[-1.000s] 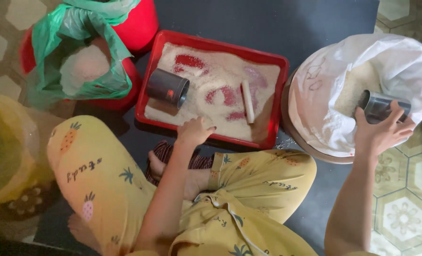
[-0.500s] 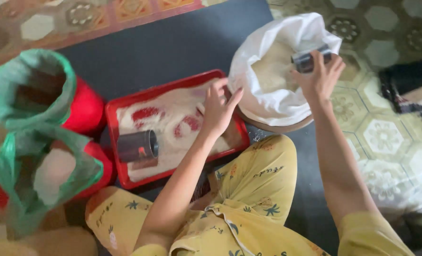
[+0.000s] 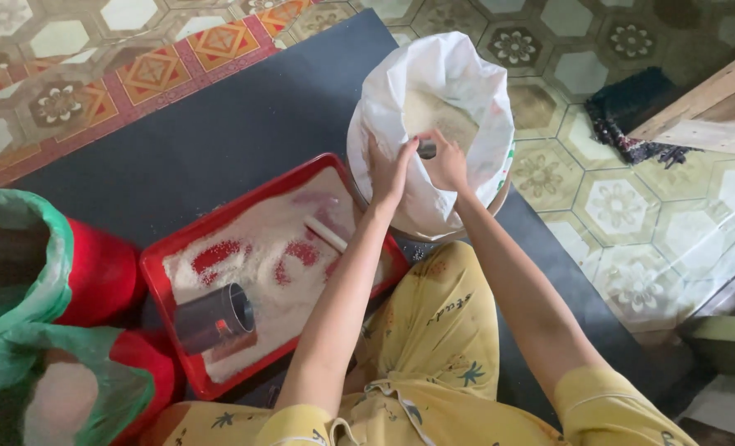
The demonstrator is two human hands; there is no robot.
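A white sack (image 3: 462, 78) stands open on the far side of my knees, with pale rice (image 3: 443, 111) inside. My left hand (image 3: 389, 175) grips the sack's near rim. Just beside it, my right hand (image 3: 450, 165) holds a small metal cup (image 3: 426, 149) at the sack's mouth. A red tray (image 3: 157, 266) lies to the left on the dark mat (image 3: 218, 124), spread with rice. On that tray, a grey metal can (image 3: 214, 318) lies on its side and a short white stick (image 3: 326, 234) rests near my left forearm.
Two red buckets lined with green plastic bags (image 3: 20, 264) (image 3: 70, 388) stand at the left edge, one showing rice. The floor around the mat is patterned tile. A dark cloth (image 3: 632, 107) and a wooden board (image 3: 714, 103) lie at the upper right.
My left hand left the tray and took hold of the sack's rim. My right hand brought the metal cup lower, to the sack's mouth. The view swung right.
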